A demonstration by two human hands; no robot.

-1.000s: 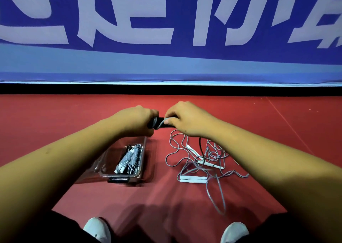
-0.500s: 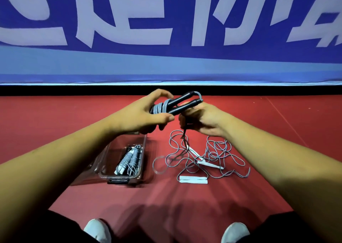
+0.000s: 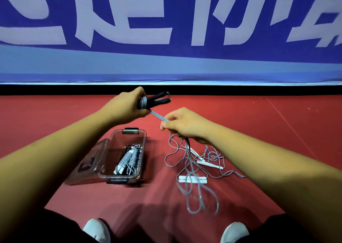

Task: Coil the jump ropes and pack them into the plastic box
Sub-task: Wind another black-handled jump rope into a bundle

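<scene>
The left hand (image 3: 127,106) was clamped around a pair of black handles (image 3: 160,99) with grey cord wound on them, while the right hand (image 3: 187,125) pinched the taut cord (image 3: 159,116) running down to the loose tangle (image 3: 196,161) on the red floor (image 3: 277,124). To wind well, the right hand probably needed steady tension and close, even turns. The plastic box (image 3: 142,137) stood open below the left forearm, holding a coiled rope (image 3: 129,159).
</scene>
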